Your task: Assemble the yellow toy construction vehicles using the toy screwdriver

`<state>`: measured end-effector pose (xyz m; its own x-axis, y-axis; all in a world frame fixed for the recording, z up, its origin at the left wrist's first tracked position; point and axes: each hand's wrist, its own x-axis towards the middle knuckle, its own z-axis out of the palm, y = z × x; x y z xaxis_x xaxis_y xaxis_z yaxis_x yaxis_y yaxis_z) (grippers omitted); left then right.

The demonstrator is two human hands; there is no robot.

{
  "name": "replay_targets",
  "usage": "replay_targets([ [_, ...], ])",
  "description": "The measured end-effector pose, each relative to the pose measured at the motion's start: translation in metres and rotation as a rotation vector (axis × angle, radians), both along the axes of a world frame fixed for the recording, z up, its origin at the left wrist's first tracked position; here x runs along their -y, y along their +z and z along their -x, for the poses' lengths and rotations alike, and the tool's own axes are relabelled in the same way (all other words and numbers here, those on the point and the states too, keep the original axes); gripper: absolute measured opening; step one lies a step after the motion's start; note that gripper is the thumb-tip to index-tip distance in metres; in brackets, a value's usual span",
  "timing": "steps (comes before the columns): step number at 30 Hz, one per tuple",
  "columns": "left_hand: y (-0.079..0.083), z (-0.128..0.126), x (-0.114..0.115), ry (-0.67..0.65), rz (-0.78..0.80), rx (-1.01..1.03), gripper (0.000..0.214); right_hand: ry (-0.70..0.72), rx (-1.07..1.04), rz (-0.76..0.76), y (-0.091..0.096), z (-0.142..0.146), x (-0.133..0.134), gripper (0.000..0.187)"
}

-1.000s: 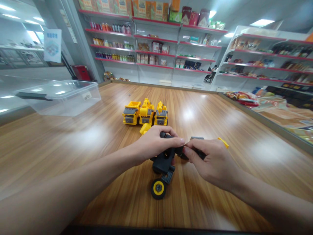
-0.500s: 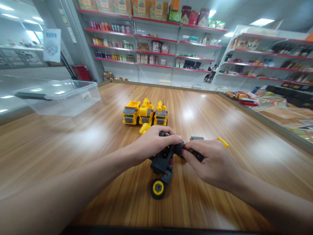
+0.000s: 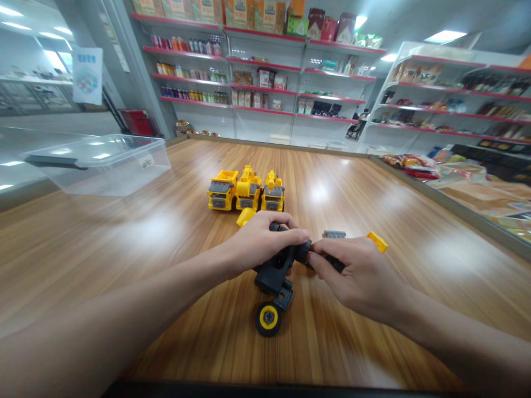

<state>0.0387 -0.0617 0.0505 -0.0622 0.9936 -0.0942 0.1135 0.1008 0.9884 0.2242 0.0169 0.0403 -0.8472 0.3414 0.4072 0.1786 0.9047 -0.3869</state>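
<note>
My left hand (image 3: 261, 243) is closed over the top of a black toy-vehicle chassis (image 3: 274, 273) that rests on the wooden table (image 3: 124, 237). My right hand (image 3: 359, 276) pinches a small dark part against the chassis's right side, fingers pressed together. A loose wheel with a yellow hub (image 3: 268, 319) lies flat in front of the chassis, next to a small grey part (image 3: 284, 298). A grey piece (image 3: 334, 234) and a yellow piece (image 3: 377, 241) lie just beyond my right hand.
Three yellow toy construction trucks (image 3: 246, 190) stand in a row behind my hands, with a yellow piece (image 3: 245, 216) in front of them. A clear plastic box (image 3: 99, 163) sits at the table's far left. Store shelves (image 3: 265, 83) line the back; packaged goods (image 3: 410, 165) lie right.
Both hands and the chassis have shifted up and slightly away by a small amount; the right fingers stay pressed against the chassis's side. Nothing else moved.
</note>
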Motion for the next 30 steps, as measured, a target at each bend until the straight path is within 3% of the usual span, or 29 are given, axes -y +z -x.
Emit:
replay_targets([
  [5,0.003,0.001,0.001,0.028,-0.162,-0.215,0.026,0.001,-0.01,0.038,0.0,0.0,0.001,0.027],
  [12,0.004,0.002,0.002,0.018,-0.171,-0.241,0.024,-0.036,0.008,0.099,0.001,0.001,0.002,0.031],
  [19,-0.001,-0.002,0.0,0.106,-0.143,-0.13,0.026,-0.065,0.008,0.183,0.002,0.002,0.002,0.033],
  [23,-0.003,0.0,-0.003,0.26,-0.135,0.025,0.029,-0.055,0.063,0.234,-0.001,0.002,0.002,0.034],
  [27,0.003,0.003,-0.007,0.423,-0.155,0.332,0.022,0.176,0.176,0.218,-0.001,0.002,0.009,0.018],
  [30,0.007,0.004,-0.009,0.473,-0.107,0.539,0.013,0.424,0.317,0.131,0.002,0.0,0.017,0.037],
])
